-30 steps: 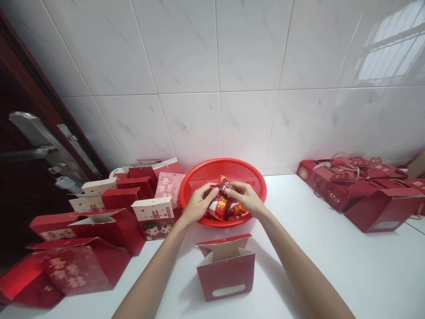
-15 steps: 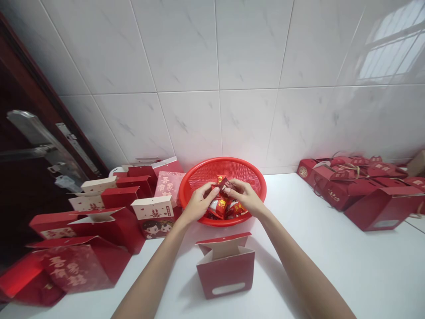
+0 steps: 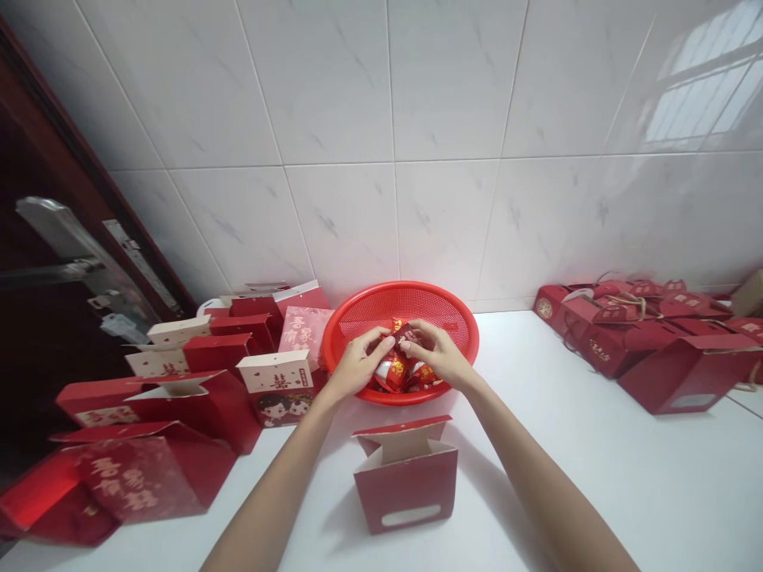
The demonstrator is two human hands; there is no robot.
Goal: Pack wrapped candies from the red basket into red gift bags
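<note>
Both hands reach into a red plastic mesh basket [image 3: 458, 318] at the centre. My left hand [image 3: 362, 364], fingers curled, grips wrapped sweets at the basket's left side; its thumb touches a dark red wrapped sweet [image 3: 404, 339]. My right hand [image 3: 439, 355] closes on the same dark red sweet from the right, thumb pointing inward. Under them lie red, gold and white wrapped sweets [image 3: 393, 372]; the fingers partly hide these. In front of the basket, between my forearms, a dark red gift box [image 3: 411, 488] stands upright with its top flaps open.
Several red and cream gift boxes [image 3: 280, 389] stand in rows on the left. Closed red boxes [image 3: 620, 342] with cords are grouped at the right. All rest on a white table [image 3: 536, 445] against a tiled wall [image 3: 334, 214]. A dark door with a metal handle [image 3: 53, 270] is far left.
My right fingers and the dark red sweet have shifted slightly left and down. The left hand stays almost where it was; boxes and basket have not moved.
</note>
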